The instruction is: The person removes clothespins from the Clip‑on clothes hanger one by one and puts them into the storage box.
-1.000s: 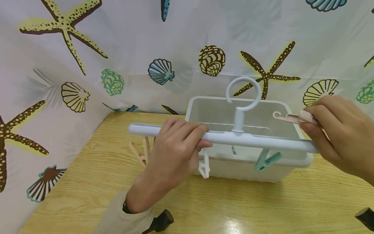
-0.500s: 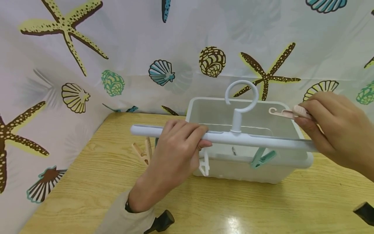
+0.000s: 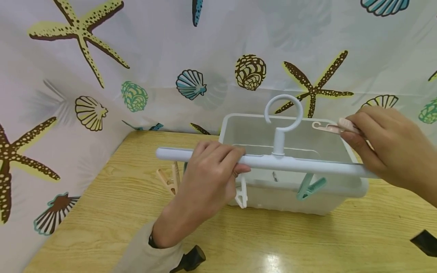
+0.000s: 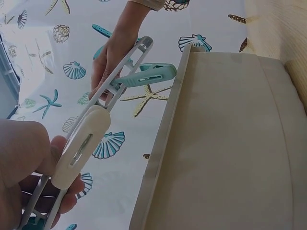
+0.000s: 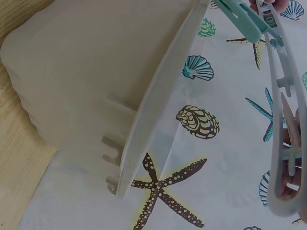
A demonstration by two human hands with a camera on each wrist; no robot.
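My left hand (image 3: 211, 174) grips the bar of a pale blue plastic hanger (image 3: 280, 162), its ring hook pointing up. My right hand (image 3: 392, 142), at the bar's right end, pinches a pale pink clothespin (image 3: 329, 129) whose small hooked tip points left above the bar. Other clothespins hang under the bar: a teal one (image 3: 308, 187) right of the hook, a white one (image 3: 242, 195) beside my left hand and a beige one (image 3: 170, 180) near the left end. The left wrist view shows the white clothespin (image 4: 84, 146) right by my left fingers.
A white plastic basket (image 3: 283, 201) stands on the wooden table (image 3: 136, 159), behind and below the hanger. A curtain (image 3: 153, 49) printed with shells and starfish closes off the back and left sides.
My right hand has moved slightly left with the pink clothespin, over the bar. My left hand keeps its grip, and the hanger stays nearly in place.
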